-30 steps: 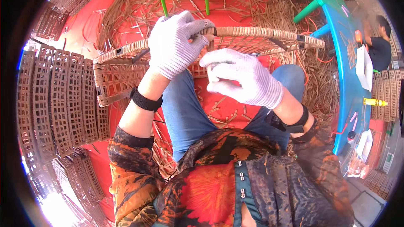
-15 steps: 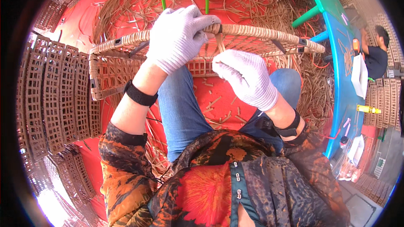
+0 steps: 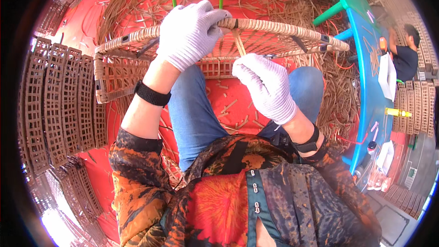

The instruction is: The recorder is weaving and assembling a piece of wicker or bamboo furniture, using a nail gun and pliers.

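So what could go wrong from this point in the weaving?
1. The left hand alone grips the rim of the wicker frame, which is propped over the knees; if that grip loosens, the frame could tip or slide.
2. The right hand pinches a thin cane strand at the lattice; pulled hard, it might snap or slip from the gloved fingers.
3. Loose cane offcuts litter the red floor and could get underfoot.
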Demonstrator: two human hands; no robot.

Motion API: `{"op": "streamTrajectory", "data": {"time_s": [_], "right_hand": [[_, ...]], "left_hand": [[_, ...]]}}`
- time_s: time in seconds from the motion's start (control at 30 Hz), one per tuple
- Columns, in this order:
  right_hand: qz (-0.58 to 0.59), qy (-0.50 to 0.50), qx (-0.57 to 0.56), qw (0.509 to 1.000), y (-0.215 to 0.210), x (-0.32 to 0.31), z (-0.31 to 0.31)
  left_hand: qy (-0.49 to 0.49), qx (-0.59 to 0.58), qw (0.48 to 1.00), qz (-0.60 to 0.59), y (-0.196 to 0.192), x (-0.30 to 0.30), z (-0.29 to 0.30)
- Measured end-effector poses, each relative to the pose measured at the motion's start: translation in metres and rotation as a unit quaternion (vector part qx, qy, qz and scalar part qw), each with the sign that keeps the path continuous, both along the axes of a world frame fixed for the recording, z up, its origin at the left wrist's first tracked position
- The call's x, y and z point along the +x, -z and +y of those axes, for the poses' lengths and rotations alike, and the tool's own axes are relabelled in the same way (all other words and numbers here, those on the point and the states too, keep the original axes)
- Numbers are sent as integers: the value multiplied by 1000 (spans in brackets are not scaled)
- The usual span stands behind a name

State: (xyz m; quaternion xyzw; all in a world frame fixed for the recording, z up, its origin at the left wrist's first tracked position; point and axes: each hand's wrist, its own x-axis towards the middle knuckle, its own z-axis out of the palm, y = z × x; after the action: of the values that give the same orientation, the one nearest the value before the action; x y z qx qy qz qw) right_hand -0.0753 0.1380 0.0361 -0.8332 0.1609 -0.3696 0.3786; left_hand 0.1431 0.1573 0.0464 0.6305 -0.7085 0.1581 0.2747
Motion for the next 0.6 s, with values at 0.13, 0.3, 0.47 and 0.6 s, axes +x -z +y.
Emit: {"op": "streamTrajectory", "data": {"time_s": [0.13, 0.3, 0.47, 0.6], "right_hand": [[27, 10, 116, 993, 1, -8, 4], [37, -1, 172, 984, 6, -9, 3], [12, -1, 120, 993, 22, 4, -2], [3, 9, 114, 993, 36, 11, -10]], "left_hand": [[-21, 45, 999, 11, -5, -7, 8], [-18, 40, 998, 53, -6, -12, 6], [1, 14, 996, 94, -6, -12, 0], [3, 29, 996, 89, -11, -13, 2]]}}
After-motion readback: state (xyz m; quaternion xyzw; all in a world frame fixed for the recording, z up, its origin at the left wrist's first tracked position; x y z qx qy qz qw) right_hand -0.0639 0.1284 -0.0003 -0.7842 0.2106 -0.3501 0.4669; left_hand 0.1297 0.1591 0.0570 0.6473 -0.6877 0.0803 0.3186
